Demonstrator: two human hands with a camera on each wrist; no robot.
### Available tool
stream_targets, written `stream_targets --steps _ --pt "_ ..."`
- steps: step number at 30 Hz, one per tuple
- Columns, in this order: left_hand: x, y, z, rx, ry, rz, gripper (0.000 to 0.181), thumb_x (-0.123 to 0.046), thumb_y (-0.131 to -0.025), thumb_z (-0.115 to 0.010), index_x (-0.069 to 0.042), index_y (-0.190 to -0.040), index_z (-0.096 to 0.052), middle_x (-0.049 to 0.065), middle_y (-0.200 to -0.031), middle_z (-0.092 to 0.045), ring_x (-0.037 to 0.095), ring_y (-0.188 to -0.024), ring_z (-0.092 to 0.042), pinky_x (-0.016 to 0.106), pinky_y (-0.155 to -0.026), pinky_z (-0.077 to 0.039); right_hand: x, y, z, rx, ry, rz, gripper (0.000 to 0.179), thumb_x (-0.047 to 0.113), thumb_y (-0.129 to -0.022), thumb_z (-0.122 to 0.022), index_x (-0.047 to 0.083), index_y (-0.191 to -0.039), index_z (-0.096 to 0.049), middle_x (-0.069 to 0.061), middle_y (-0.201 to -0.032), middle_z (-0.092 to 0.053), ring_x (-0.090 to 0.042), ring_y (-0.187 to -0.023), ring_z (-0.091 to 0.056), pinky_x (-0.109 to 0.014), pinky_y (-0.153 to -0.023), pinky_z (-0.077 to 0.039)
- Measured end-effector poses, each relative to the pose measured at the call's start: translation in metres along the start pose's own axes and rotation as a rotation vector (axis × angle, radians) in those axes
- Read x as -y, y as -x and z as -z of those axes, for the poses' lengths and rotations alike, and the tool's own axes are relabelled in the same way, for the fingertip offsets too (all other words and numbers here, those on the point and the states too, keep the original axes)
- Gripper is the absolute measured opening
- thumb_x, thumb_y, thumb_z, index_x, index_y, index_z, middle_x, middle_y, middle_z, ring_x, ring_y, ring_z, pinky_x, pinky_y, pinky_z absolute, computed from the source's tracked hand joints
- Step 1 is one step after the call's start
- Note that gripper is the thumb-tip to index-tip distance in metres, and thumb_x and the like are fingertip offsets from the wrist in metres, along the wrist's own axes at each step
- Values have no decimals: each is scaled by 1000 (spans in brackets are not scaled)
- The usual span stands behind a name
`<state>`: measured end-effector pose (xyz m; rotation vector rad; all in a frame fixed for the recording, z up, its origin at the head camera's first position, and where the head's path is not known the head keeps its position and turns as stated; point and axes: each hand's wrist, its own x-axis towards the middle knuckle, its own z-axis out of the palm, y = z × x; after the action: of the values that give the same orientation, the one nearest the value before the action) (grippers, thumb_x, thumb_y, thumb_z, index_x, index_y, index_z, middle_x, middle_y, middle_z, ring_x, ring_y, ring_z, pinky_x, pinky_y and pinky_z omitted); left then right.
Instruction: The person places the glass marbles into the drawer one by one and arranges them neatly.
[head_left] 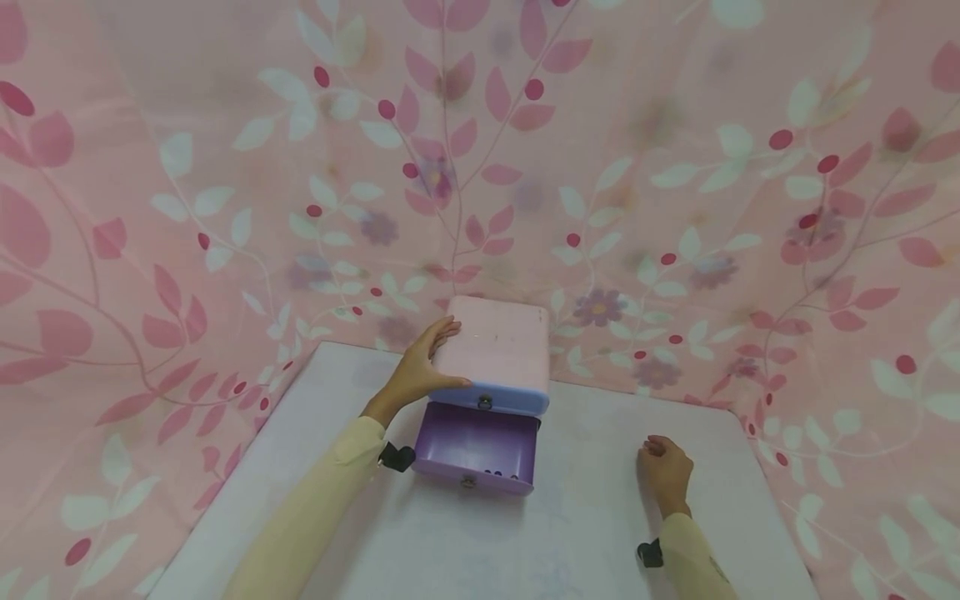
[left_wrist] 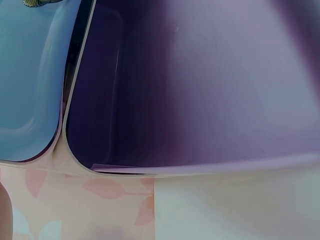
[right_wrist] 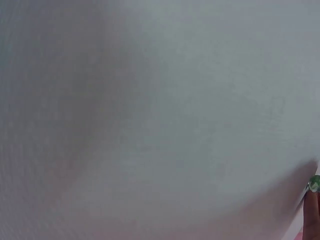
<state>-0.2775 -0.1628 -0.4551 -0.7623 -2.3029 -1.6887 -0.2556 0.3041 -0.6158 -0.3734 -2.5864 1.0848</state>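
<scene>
A small chest with a pink top [head_left: 491, 337] stands near the back of the table. Its blue upper drawer [head_left: 517, 400] is closed, while the purple lower drawer [head_left: 480, 442] is pulled out. My left hand [head_left: 416, 371] rests on the chest's left side, fingers spread on the top and thumb along the front edge. Several small dark round things [head_left: 498, 473] lie in the purple drawer, by its front wall. To the right of the chest, my right hand [head_left: 667, 475] is low over the table with curled fingers. It pinches a green glass marble [right_wrist: 314, 183], partly cut off in the right wrist view.
The white table [head_left: 592, 517] runs under both hands. Pink floral cloth [head_left: 660, 250] hangs behind the chest and along both sides of the table. Metal pulls, one on the blue drawer and a purple drawer pull [head_left: 468, 482], stick out in front.
</scene>
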Motion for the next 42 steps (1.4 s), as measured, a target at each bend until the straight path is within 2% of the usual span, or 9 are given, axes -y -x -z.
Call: stream_targets --steps 13,27,34,37,39,41,42 --pt "-1 -1 0 7 -8 2 110 -16 -65 -93 0 -152 -26 19 -149 -41 32 -138 -36 41 -117 -26 -4 -2 -2 -16 14 -10 25 -3 -84 -62 -7 -108 -67 -24 -100 -70 -39 -93 -66 -51 -84 -52" --pt "0 0 0 11 -4 23 112 -18 -66 -93 -1 -153 -25 18 -150 -40 30 -140 -35 43 -117 -25 -3 -3 -1 -3 1 -69 27 1 -88 -61 -5 -114 -65 -24 -107 -68 -39 -101 -63 -52 -93 -48" --pt "30 -3 -2 -4 -9 62 116 -31 -63 -93 -18 -155 -24 -2 -151 -40 14 -140 -34 35 -118 -26 1 -7 1 -14 -27 -44 26 3 -90 -64 -4 -116 -65 -22 -108 -69 -37 -100 -66 -50 -88 -52" --pt "19 -1 -2 7 -3 56 114 -28 -65 -93 -13 -155 -24 5 -151 -40 20 -141 -34 38 -117 -27 6 -5 2 -25 -57 -22 26 3 -89 -67 -3 -114 -67 -21 -106 -70 -35 -99 -66 -44 -85 -54" --pt "9 0 -1 13 1 52 112 -24 -67 -92 -8 -154 -24 12 -151 -39 25 -141 -34 41 -117 -27 10 -3 2 -36 -74 -8 26 3 -88 -68 -2 -113 -68 -19 -105 -71 -33 -98 -67 -31 -78 -56" --pt "-2 2 -1 21 2 44 110 -19 -68 -91 -3 -153 -23 19 -150 -38 31 -140 -33 43 -116 -27 15 0 1 -56 -96 18 25 3 -87 -70 -1 -111 -69 -17 -102 -72 -32 -95 -68 -16 -70 -52" --pt "-2 2 -1 20 2 44 110 -19 -68 -91 -2 -153 -24 19 -150 -38 32 -140 -33 44 -116 -28 17 1 0 -62 -106 31 25 3 -86 -70 -1 -111 -70 -17 -102 -72 -33 -94 -69 -11 -67 -50"
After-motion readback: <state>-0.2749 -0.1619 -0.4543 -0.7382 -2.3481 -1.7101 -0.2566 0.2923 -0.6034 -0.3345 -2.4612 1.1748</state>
